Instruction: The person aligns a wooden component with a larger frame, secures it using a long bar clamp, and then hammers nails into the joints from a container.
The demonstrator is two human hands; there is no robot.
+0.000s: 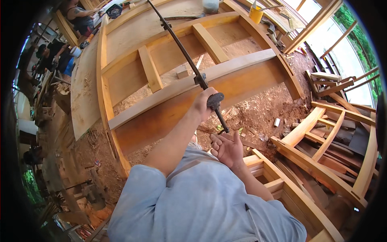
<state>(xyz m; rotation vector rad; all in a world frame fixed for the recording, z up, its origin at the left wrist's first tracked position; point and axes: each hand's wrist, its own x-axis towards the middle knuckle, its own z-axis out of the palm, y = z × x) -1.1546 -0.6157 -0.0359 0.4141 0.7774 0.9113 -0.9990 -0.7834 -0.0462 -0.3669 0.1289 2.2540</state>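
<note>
A long dark metal bar clamp (181, 46) runs across a large wooden frame (105, 84), from the top of the view down toward my body. My left hand (202, 104) is closed around its near end, beside the round dark clamp head (215, 101). One jaw (200, 79) sits against a pale wooden rail (161, 93), which lies along a wide brown board (201, 109). Below the clamp's tip, my right hand (229, 150) is turned palm up, its thumb apart and fingers loosely bent, with nothing in it. Whether it touches the tip, I cannot tell.
Smaller wooden frames (314, 161) lie at the right and another frame (290, 195) near my right side. A yellow container (256, 14) and a hammer (271, 29) stand at the back. Two people (78, 16) work at the far left. Wood shavings cover the dirt floor.
</note>
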